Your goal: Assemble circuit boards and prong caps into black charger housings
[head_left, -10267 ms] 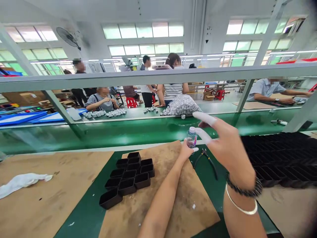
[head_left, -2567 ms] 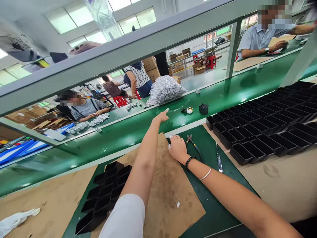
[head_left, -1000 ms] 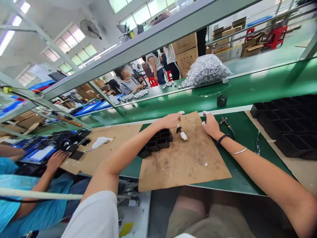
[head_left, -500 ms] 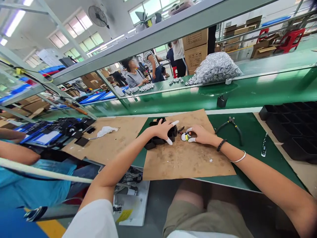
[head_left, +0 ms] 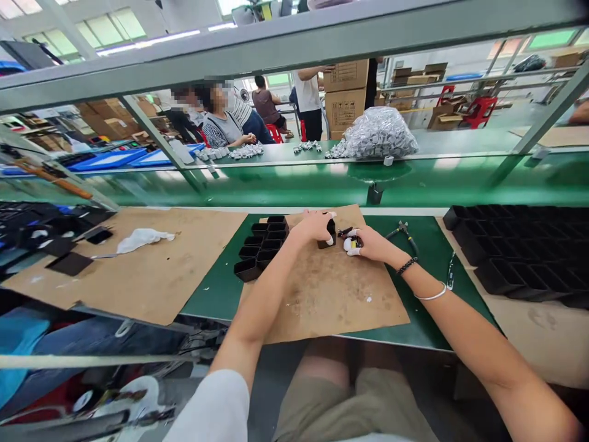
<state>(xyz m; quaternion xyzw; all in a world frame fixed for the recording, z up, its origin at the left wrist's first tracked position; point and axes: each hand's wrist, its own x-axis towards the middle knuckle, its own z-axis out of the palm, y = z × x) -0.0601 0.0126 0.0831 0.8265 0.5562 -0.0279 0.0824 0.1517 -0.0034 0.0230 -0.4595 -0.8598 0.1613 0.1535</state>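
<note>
My left hand (head_left: 318,226), with white covers on its fingertips, grips a black open-topped plastic box (head_left: 327,236) above the brown cardboard sheet (head_left: 322,301). Close by on the right, my right hand (head_left: 368,244) is closed on a small white round part with yellow and dark pieces (head_left: 351,244); its exact kind I cannot make out. Between the hands a small dark piece (head_left: 344,232) shows, partly hidden by my fingers. Left of my left forearm, several black boxes (head_left: 262,244) stand in rows, open sides up.
Cutting pliers (head_left: 403,232) and a slim tool (head_left: 451,270) lie on the green mat at right, beside many black boxes (head_left: 515,245). A black adapter-like block (head_left: 374,194) sits behind. A bag of grey-white parts (head_left: 380,134) and co-workers are across the bench. A white cloth (head_left: 143,239) lies left.
My left hand has come away from the group of black boxes and moved right with one box. My right hand still holds the white part. The view has turned.
</note>
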